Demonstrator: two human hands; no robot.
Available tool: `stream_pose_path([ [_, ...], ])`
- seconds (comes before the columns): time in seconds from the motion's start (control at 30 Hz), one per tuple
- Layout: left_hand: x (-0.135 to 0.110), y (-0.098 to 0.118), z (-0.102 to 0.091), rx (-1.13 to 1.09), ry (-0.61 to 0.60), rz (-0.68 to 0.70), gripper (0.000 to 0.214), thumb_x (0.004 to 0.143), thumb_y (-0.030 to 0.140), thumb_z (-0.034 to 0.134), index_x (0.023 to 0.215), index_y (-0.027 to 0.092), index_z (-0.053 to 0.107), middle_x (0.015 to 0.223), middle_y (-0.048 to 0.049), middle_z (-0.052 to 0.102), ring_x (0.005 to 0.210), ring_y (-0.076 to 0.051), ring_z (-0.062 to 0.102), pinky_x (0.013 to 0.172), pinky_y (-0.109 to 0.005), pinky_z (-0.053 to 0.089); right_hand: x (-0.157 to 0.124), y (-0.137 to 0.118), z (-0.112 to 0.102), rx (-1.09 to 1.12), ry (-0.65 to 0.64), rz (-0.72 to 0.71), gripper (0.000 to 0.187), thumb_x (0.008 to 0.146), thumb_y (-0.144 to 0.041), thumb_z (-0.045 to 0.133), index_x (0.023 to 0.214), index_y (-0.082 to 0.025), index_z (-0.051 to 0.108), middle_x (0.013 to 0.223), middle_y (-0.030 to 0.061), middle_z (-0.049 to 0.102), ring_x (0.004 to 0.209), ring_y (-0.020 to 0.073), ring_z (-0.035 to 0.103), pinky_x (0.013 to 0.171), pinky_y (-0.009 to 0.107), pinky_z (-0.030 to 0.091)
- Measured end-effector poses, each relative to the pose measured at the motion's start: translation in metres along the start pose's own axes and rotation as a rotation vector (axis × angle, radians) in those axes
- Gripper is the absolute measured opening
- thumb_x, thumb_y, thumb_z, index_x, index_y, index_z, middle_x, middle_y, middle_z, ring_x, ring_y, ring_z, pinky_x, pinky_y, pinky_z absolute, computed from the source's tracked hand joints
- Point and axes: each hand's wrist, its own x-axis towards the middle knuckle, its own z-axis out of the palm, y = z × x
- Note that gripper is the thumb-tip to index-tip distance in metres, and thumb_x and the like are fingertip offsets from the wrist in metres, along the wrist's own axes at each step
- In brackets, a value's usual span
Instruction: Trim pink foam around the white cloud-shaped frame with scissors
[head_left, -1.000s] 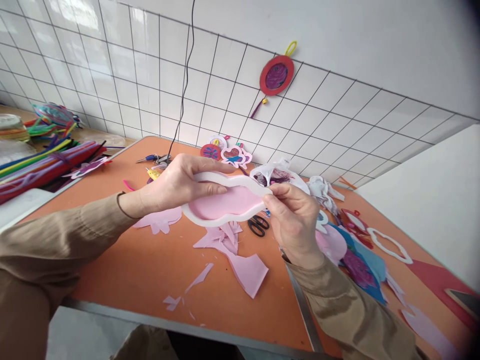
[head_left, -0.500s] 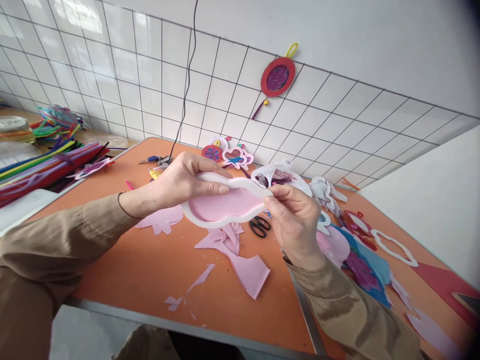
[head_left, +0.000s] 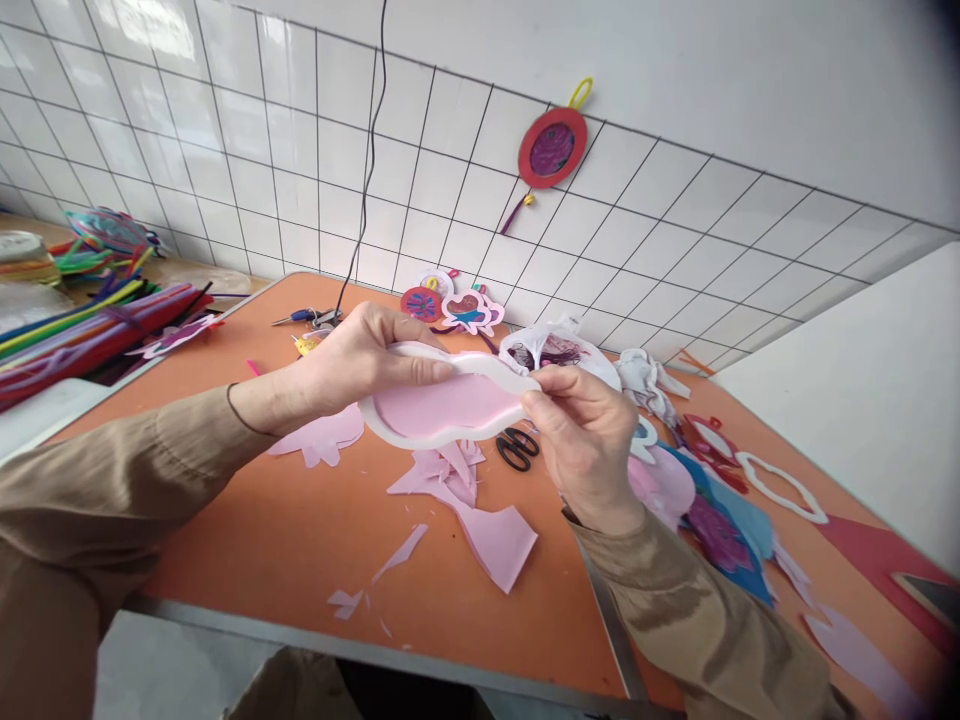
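Between my hands, raised over the orange table [head_left: 300,530], is a wavy-edged foam cutout [head_left: 442,408], a white frame with a pink sheet inside it. My left hand [head_left: 367,350] is closed on its far left edge, thumb lying along the white rim. At the right end, my right hand [head_left: 581,430] pinches the rim between thumb and fingers. Black-handled scissors [head_left: 517,450] lie just behind, their blades hidden. Below the cutout are pink foam scraps [head_left: 487,530], and a pink cut shape [head_left: 322,437] rests under my left wrist.
Colourful pipe cleaners [head_left: 105,330] are bundled at the left. Several finished ornaments [head_left: 469,310] lean near the tiled wall, where a red oval pendant [head_left: 553,148] hangs. A white plastic bag [head_left: 559,350], a white wavy frame [head_left: 784,490] and red foam [head_left: 885,565] lie to the right.
The view has shifted slightly, so everything sits a little further left and up. Both hands keep the same hold on the foam cutout.
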Motion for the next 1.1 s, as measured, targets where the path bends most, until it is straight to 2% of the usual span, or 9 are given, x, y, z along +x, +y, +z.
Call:
stream_pose_path([
  [0.17, 0.002, -0.003, -0.003, -0.009, -0.048, -0.048, 0.02, 0.072, 0.031, 0.087, 0.074, 0.014, 0.076, 0.059, -0.0002, 0.067, 0.048, -0.008, 0.057, 0.04, -0.017, 0.039, 0.001, 0.0, 0.002, -0.011, 0.002, -0.013, 0.006, 0.086, -0.028, 0.076, 0.084, -0.023, 0.074, 0.074, -0.0008, 0.071, 0.066, 0.0121, 0.063, 0.06, 0.024, 0.053],
  [0.33, 0.005, -0.008, -0.006, 0.003, -0.128, -0.038, 0.026, 0.07, 0.037, 0.088, 0.068, 0.014, 0.077, 0.054, -0.0006, 0.062, 0.046, -0.008, 0.051, 0.04, -0.019, 0.035, 0.001, -0.001, 0.002, -0.037, 0.008, -0.021, 0.009, 0.085, -0.03, 0.076, 0.082, -0.022, 0.073, 0.076, 0.0001, 0.072, 0.068, 0.0138, 0.065, 0.062, 0.027, 0.054],
  [0.53, 0.002, -0.007, -0.005, 0.131, -0.048, 0.033, 0.028, 0.074, 0.042, 0.086, 0.07, 0.016, 0.078, 0.058, -0.0007, 0.062, 0.049, -0.009, 0.049, 0.042, -0.022, 0.034, 0.002, -0.005, 0.004, -0.038, -0.001, -0.024, 0.006, 0.085, -0.027, 0.075, 0.081, -0.022, 0.074, 0.076, -0.0007, 0.073, 0.068, 0.0131, 0.065, 0.062, 0.026, 0.052],
  [0.9, 0.002, -0.004, -0.008, 0.235, -0.038, 0.082, 0.032, 0.076, 0.047, 0.084, 0.068, 0.017, 0.077, 0.057, -0.0008, 0.061, 0.049, -0.01, 0.049, 0.042, -0.024, 0.033, 0.002, -0.005, 0.007, -0.095, 0.024, -0.006, 0.012, 0.082, -0.032, 0.075, 0.076, -0.022, 0.071, 0.071, -0.0006, 0.071, 0.065, 0.0142, 0.064, 0.061, 0.029, 0.053],
  [1.0, 0.002, -0.001, -0.009, 0.243, -0.041, 0.095, 0.029, 0.073, 0.046, 0.085, 0.07, 0.018, 0.078, 0.06, -0.0013, 0.064, 0.052, -0.011, 0.052, 0.044, -0.024, 0.036, 0.004, -0.01, 0.005, -0.111, -0.024, -0.035, 0.014, 0.083, -0.035, 0.073, 0.078, -0.022, 0.07, 0.071, -0.0007, 0.07, 0.064, 0.0144, 0.064, 0.061, 0.03, 0.054],
  [1.1, 0.001, 0.003, -0.01, 0.236, -0.05, 0.076, 0.028, 0.071, 0.043, 0.087, 0.07, 0.017, 0.078, 0.059, -0.0008, 0.064, 0.052, -0.011, 0.052, 0.045, -0.023, 0.037, 0.015, -0.015, -0.007, -0.245, -0.172, -0.07, 0.028, 0.089, -0.049, 0.065, 0.087, -0.022, 0.071, 0.08, 0.0029, 0.074, 0.073, 0.0178, 0.068, 0.066, 0.034, 0.057],
])
